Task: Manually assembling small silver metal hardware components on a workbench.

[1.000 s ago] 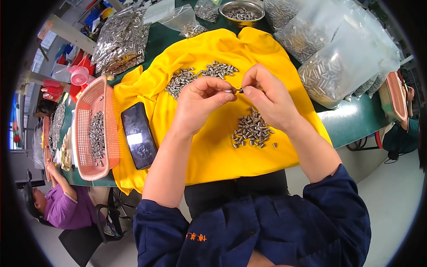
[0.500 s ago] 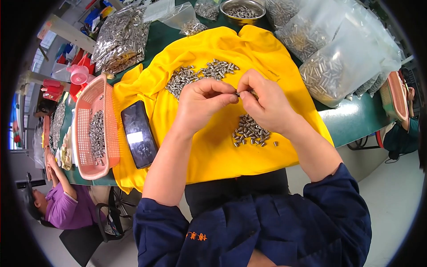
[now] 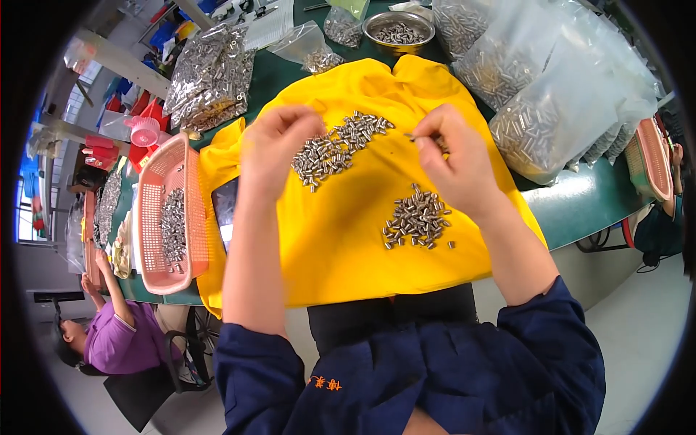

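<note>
My right hand [image 3: 455, 158] is pinched above the right side of a yellow cloth [image 3: 341, 246]. A small dark metal piece shows at its fingertips; more small metal parts show beside its fingers, partly hidden. To the left, my left hand [image 3: 274, 148] hovers by the far pile, its curled fingers smeared by motion; whether it holds anything cannot be seen. That far pile of small silver metal cylinders [image 3: 326, 156] lies in the middle of the cloth. Below my right hand is a smaller pile of similar cylinders [image 3: 417, 219], with one lying apart at its edge.
A pink basket [image 3: 197, 250] with metal parts stands at the left, beside a black phone [image 3: 223, 203] mostly behind my left forearm. Bags of parts [image 3: 533, 130] crowd the right; another bag [image 3: 210, 76] and a metal bowl [image 3: 424, 42] are at the back. A co-worker [image 3: 119, 337] sits far left.
My hands were together over the cloth; they have now parted. The left one moved left toward the far pile, its forearm covering most of the phone. My right hand shifted slightly right.
</note>
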Demonstrator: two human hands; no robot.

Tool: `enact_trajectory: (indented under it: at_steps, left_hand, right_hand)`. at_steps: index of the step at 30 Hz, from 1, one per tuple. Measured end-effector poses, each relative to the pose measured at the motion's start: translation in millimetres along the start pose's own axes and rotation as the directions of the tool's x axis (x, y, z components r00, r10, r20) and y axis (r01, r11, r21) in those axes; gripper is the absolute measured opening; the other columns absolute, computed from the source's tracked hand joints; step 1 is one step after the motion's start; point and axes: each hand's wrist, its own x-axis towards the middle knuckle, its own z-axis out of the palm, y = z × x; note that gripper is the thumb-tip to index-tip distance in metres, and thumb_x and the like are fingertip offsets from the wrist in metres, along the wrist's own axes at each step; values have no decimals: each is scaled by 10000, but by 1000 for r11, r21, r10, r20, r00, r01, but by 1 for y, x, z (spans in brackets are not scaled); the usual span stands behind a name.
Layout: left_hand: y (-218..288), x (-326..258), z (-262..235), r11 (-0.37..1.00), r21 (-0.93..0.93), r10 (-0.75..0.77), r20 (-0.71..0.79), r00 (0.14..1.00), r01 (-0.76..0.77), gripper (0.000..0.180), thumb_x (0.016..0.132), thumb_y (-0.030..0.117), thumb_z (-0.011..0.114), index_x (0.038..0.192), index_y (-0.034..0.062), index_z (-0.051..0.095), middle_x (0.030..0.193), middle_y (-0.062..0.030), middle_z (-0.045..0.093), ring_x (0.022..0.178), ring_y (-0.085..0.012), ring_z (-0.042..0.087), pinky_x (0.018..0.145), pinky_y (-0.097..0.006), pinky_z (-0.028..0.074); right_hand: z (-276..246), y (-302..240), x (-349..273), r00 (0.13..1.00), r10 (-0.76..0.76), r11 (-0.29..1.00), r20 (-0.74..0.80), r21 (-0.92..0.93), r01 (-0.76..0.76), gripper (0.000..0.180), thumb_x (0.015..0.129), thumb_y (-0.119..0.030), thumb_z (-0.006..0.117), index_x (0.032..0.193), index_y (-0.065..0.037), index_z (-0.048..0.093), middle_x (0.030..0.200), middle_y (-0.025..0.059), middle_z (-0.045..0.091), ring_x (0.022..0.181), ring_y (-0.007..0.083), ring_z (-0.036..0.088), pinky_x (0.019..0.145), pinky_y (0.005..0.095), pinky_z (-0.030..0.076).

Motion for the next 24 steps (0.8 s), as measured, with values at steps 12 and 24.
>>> enact_trajectory:
  at_steps: [12, 24]
  left_hand:
    - [-2, 185, -48, 288, 940, 44, 179, 983, -184, 284, 752, 275, 539, 939, 79, 620, 884, -93, 624, 805, -226, 592, 734, -303, 447]
    - [47, 142, -50, 337, 900, 212, 215, 953, -278, 260, 775, 258, 531, 957, 93, 615, 886, -94, 624, 814, -221, 590, 735, -305, 452]
  right_hand:
    - [7, 4, 1, 994, -80, 995, 72, -48, 84, 90, 697, 14, 513, 770, -27, 480, 698, 99, 516, 603, 247, 523, 541, 297, 414]
    - [7, 2, 1, 998, -55, 998, 45, 7, 54, 84, 710, -47, 511, 783, -58, 472, 630, 103, 516, 585, 288, 521, 517, 355, 400]
